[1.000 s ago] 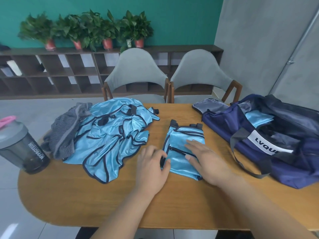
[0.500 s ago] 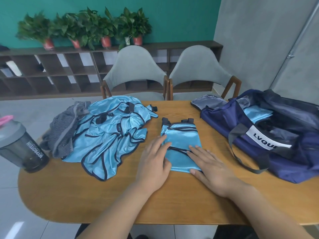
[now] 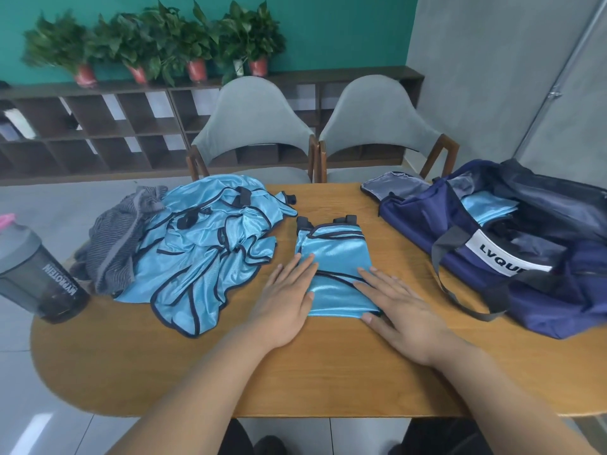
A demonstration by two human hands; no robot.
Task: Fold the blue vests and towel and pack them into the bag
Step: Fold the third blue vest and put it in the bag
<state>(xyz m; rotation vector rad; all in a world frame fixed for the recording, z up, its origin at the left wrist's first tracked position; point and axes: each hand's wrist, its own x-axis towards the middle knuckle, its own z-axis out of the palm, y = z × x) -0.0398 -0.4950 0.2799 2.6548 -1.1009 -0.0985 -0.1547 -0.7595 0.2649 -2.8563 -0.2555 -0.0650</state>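
A folded light-blue vest (image 3: 333, 257) with black trim lies on the wooden table (image 3: 230, 372) in front of me. My left hand (image 3: 285, 302) lies flat on its left edge, fingers straight. My right hand (image 3: 399, 305) presses flat on its near right corner. A heap of unfolded blue vests (image 3: 203, 254) sits to the left, with a grey striped towel (image 3: 115, 244) beside it. The open navy bag (image 3: 512, 247) stands at the right and holds folded blue fabric (image 3: 486, 208).
A dark shaker bottle (image 3: 36, 274) stands at the table's left edge. Two grey chairs (image 3: 253, 126) are pushed in at the far side. A low shelf with potted plants (image 3: 147, 50) lines the teal wall.
The folded vest has been straightened and flattened. Both hands have slid to its near corners and now lie flat on it.
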